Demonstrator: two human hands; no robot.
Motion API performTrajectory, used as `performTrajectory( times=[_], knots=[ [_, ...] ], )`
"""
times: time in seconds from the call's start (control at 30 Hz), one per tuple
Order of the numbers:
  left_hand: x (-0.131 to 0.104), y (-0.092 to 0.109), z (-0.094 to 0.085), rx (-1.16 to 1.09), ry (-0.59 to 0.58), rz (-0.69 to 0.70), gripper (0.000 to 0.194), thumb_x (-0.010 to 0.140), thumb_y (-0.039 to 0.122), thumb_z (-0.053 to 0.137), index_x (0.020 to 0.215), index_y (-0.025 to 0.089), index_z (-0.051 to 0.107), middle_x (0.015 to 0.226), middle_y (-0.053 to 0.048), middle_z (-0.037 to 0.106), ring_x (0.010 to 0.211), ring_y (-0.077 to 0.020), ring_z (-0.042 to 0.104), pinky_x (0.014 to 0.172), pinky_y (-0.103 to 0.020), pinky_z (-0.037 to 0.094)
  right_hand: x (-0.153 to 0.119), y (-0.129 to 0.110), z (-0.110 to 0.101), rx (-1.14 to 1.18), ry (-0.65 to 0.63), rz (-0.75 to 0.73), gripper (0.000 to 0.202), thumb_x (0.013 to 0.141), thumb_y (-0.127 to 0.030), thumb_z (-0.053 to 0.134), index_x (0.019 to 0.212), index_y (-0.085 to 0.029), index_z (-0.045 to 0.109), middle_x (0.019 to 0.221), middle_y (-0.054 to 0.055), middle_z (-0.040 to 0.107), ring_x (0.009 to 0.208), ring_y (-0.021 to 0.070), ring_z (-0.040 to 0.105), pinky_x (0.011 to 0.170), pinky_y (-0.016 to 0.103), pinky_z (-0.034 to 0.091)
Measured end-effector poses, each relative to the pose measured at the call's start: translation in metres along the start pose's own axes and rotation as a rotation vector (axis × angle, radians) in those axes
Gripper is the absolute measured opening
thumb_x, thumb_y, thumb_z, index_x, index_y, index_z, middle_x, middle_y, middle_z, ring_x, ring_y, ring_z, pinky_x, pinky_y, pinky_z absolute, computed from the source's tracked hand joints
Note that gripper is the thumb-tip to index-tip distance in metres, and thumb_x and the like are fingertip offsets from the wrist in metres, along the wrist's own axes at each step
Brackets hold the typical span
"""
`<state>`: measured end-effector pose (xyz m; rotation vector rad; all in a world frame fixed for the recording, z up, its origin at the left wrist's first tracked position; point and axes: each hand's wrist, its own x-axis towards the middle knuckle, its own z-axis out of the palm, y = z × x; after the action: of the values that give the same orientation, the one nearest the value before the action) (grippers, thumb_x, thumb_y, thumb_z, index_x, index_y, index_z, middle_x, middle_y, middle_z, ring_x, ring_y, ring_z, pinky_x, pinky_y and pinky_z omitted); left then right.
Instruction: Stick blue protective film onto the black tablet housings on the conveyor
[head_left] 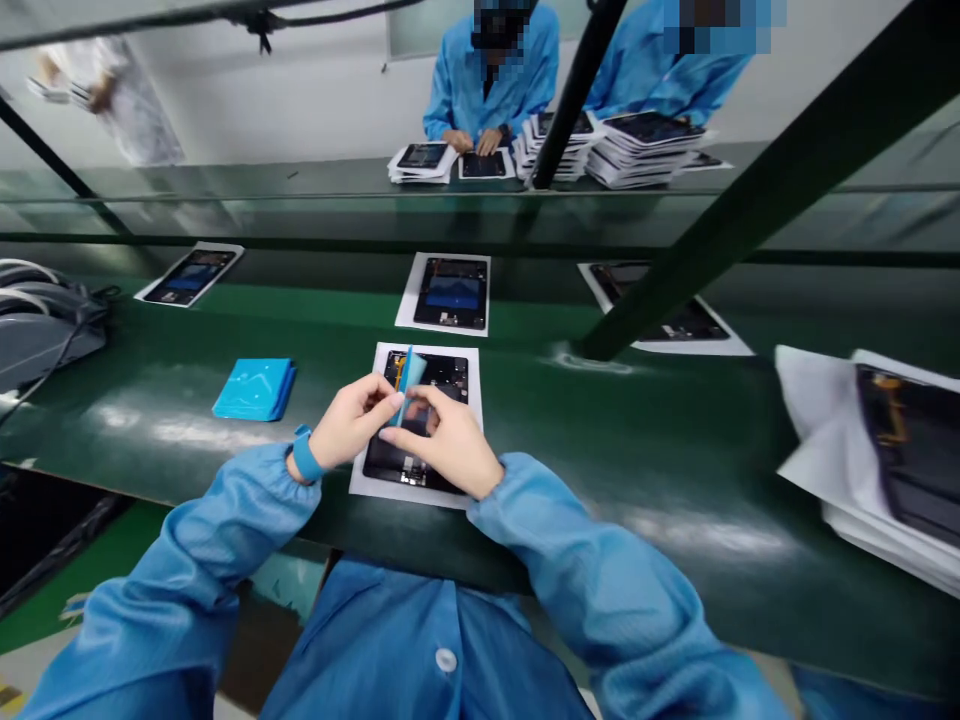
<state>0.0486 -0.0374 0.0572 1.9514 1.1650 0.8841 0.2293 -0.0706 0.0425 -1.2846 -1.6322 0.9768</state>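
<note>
Between my two hands is a thin blue film sheet, held upright and seen nearly edge-on. My left hand pinches it from the left, and my right hand has thumb and fingers closed at its right side. Below them lies an open tablet housing with dark insides and an orange flex cable, on a white paper sheet. My hands cover the middle of the housing. Left of my left hand sits a stack of blue film sheets on the green bench.
More tablet housings lie on the belt behind, left, middle and right. A slanted dark post crosses the right side. At far right stands a paper-layered housing stack. Grey equipment is at left; co-workers work opposite.
</note>
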Motion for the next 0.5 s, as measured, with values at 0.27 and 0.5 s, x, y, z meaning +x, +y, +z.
performTrajectory(
  times=[0.27, 0.5],
  knots=[
    [0.004, -0.003, 0.003, -0.032, -0.038, 0.091, 0.028, 0.098, 0.042, 0.058, 0.082, 0.019, 0.058, 0.072, 0.002, 0.057, 0.065, -0.0111, 0.052, 0.063, -0.025, 0.043, -0.008, 0.013, -0.010, 0.039, 0.134, 0.041, 0.023, 0.081, -0.041, 0.073, 0.087, -0.019, 0.077, 0.076, 0.002, 0.075, 0.055, 0.0113, 0.056, 0.059, 0.027, 0.050],
    [0.025, -0.037, -0.047, 0.296, 0.332, 0.150, 0.022, 0.096, 0.036, 0.055, 0.081, 0.019, 0.053, 0.069, 0.002, 0.051, 0.063, -0.0120, 0.047, 0.062, -0.028, 0.038, -0.009, 0.044, -0.058, 0.060, 0.752, 0.121, 0.034, 0.079, -0.049, 0.070, 0.090, -0.017, 0.070, 0.079, 0.006, 0.073, 0.056, 0.0125, 0.057, 0.053, 0.027, 0.047]
  ],
)
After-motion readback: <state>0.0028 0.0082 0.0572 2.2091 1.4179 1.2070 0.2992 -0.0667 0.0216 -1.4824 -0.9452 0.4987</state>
